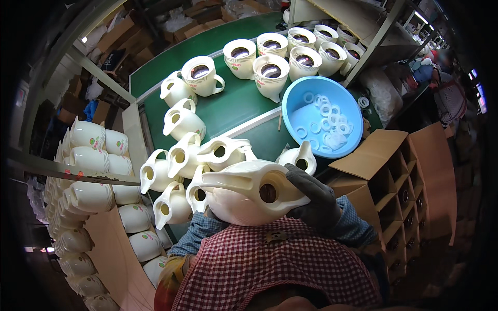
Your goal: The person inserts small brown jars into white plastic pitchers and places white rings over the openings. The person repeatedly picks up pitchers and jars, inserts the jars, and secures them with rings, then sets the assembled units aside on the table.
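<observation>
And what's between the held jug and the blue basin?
In the head view, another white jug lies between the held jug and the blue basin, so that stretch isn't bare.

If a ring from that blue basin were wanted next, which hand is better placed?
Probably the right hand: though touching the big jug, it's nearer the blue basin. The left sleeve lies farther away.

green desk (233,106) | pale shelf (358,18), upper right | cardboard boxes (122,33), upper left | strip lights (421,16) | bright panel (480,96), perhaps a screen
</observation>
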{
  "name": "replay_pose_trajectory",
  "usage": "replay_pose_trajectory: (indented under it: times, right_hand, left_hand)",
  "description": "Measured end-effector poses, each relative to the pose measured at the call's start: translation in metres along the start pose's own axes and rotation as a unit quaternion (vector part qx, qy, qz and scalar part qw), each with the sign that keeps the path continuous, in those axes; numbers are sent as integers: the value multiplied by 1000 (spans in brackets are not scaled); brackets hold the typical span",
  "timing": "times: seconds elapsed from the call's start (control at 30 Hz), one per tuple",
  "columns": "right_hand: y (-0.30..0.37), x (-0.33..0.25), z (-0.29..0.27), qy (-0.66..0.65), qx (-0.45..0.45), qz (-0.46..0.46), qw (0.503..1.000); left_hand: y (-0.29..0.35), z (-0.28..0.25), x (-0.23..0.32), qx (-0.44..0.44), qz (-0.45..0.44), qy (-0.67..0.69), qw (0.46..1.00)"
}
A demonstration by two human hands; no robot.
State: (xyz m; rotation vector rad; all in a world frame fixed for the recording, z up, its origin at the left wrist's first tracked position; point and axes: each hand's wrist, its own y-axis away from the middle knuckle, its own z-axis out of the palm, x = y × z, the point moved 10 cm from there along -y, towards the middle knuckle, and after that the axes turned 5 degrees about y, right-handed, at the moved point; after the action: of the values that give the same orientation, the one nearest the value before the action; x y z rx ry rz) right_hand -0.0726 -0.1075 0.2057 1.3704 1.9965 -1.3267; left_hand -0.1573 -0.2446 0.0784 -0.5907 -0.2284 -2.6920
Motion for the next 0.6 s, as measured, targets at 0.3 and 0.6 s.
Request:
replay_pose_trajectory:
  times: [0.3, 0.6]
  right_hand:
    - [-2, -1, 0, 1, -18, 21, 1000]
    - [-4, 7, 2, -14, -19, 2, 1000]
  left_hand:
    - [-2, -1, -6, -3, -14, 34, 999]
    - [0, -1, 2, 11, -17, 28, 999]
